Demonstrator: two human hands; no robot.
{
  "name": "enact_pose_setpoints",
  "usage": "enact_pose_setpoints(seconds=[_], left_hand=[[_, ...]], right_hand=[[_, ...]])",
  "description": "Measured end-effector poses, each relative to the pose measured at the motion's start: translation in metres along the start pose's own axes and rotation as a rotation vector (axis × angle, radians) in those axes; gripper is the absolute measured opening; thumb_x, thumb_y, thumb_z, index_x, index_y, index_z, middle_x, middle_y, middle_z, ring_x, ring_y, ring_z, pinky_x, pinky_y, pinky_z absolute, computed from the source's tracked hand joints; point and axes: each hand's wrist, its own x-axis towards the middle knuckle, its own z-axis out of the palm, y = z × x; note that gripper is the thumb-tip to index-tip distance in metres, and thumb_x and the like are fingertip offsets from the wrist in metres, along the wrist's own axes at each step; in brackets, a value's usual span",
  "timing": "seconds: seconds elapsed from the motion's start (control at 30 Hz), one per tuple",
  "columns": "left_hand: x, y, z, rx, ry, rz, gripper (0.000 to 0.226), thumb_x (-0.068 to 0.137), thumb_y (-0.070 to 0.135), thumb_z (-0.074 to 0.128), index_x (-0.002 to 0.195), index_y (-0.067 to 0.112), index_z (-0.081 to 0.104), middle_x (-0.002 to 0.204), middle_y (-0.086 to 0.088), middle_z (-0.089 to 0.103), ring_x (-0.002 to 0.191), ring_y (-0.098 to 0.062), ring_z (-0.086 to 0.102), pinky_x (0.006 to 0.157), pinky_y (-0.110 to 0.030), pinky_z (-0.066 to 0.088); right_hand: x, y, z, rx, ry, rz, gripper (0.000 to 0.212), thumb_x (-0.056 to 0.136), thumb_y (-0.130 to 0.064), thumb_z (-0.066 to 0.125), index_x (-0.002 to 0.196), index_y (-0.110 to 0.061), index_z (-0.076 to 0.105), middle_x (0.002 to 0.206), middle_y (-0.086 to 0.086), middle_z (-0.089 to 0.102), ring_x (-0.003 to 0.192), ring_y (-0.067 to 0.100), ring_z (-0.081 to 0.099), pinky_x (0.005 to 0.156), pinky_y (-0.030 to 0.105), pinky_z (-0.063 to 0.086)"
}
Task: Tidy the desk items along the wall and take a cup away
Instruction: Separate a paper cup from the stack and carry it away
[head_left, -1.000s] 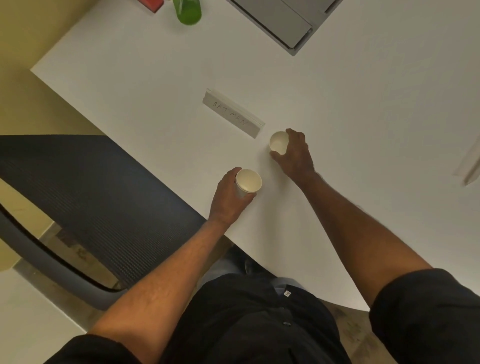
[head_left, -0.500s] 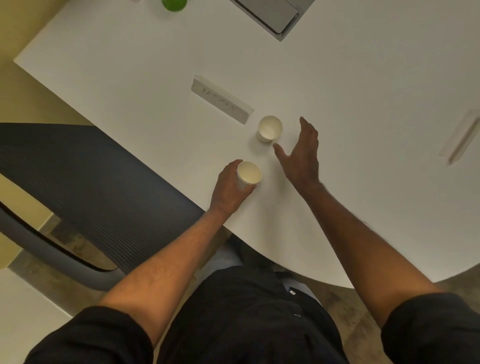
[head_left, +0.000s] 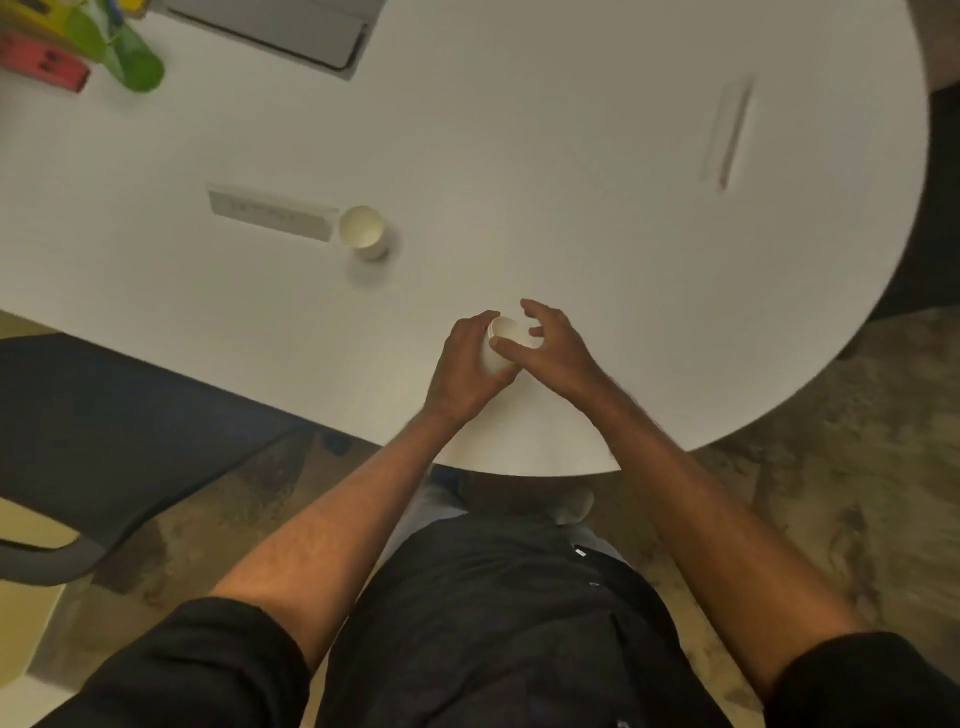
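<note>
Gripped in the left hand (head_left: 464, 364) near the desk (head_left: 571, 156) edge: a small white paper cup (head_left: 503, 347), fingers curled round its side. Right hand (head_left: 553, 347) closing in from the other side — thumb laid across the rim, fingers spread and loose, not clearly clamped on anything. Second cup (head_left: 363, 232) upright farther in on the desk, just beside the end of a white name placard (head_left: 270, 213). Green bottle (head_left: 130, 65) and red box (head_left: 44, 62) at the desk's far left corner, grey laptop (head_left: 280, 26) at its far edge, another pale strip (head_left: 727, 132) well off to the right. Looks like a handover or lift-off of the held cup — best done with light pressure on the thin wall, rim kept level, carried straight up and clear of the desk.
</note>
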Motion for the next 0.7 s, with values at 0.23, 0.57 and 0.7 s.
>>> enact_pose_setpoints(seconds=[0.23,0.57,0.7], left_hand=[[-0.023,0.088,0.108,0.069,-0.067,0.178,0.054,0.082,0.056,0.069,0.129,0.041,0.046,0.122,0.028,0.050,0.111,0.007,0.044,0.091,-0.016,0.038],[-0.024,0.179,0.223,0.139,-0.139,0.314,0.044,0.083,0.053,0.071,0.117,0.038,0.050,0.115,0.016,0.058,0.101,-0.004,0.055,0.079,-0.031,0.053],[-0.006,0.196,0.246,0.127,-0.170,0.336,0.043,0.082,0.051,0.073,0.118,0.035,0.055,0.115,0.016,0.061,0.101,-0.002,0.056,0.080,-0.035,0.054]], right_hand=[[-0.057,0.079,-0.110,0.022,0.053,-0.001,0.069,0.082,-0.045,0.077,0.143,-0.026,0.052,0.139,-0.003,0.053,0.121,0.015,0.055,0.099,0.033,0.051],[-0.096,0.161,-0.231,0.081,0.136,0.020,0.071,0.073,-0.055,0.081,0.135,-0.030,0.057,0.131,-0.008,0.055,0.111,0.011,0.058,0.077,0.020,0.047],[-0.091,0.172,-0.267,0.110,0.173,0.019,0.067,0.074,-0.052,0.081,0.133,-0.031,0.057,0.128,-0.008,0.055,0.108,0.009,0.057,0.072,0.017,0.045]])
